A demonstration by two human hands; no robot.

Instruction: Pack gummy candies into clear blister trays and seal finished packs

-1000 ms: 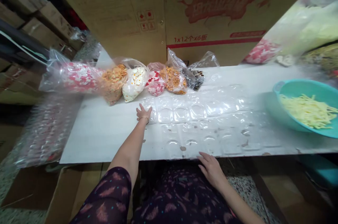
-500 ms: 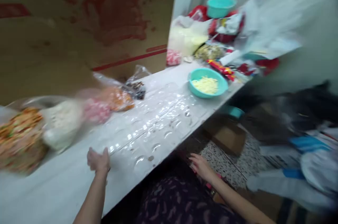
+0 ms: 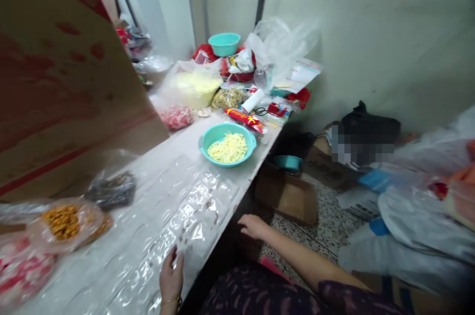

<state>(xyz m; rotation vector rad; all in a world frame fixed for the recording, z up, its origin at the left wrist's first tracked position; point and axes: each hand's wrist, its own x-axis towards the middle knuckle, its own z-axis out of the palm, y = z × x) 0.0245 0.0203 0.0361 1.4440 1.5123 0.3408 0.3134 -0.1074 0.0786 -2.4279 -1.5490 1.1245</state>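
Over the clear plastic trays (image 3: 159, 228), left hand (image 3: 172, 276) half open and empty (right hand (image 3: 255, 227) likewise, off the white table (image 3: 181, 143)).

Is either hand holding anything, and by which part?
Nothing appears held: the left hand is open over the plastic trays, the right hand open beside the table.

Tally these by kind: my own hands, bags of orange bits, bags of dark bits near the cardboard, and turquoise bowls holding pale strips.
Hands: 2 (left hand, right hand)
Bag of orange bits: 1
Bag of dark bits: 1
Turquoise bowl of pale strips: 1
Total: 5
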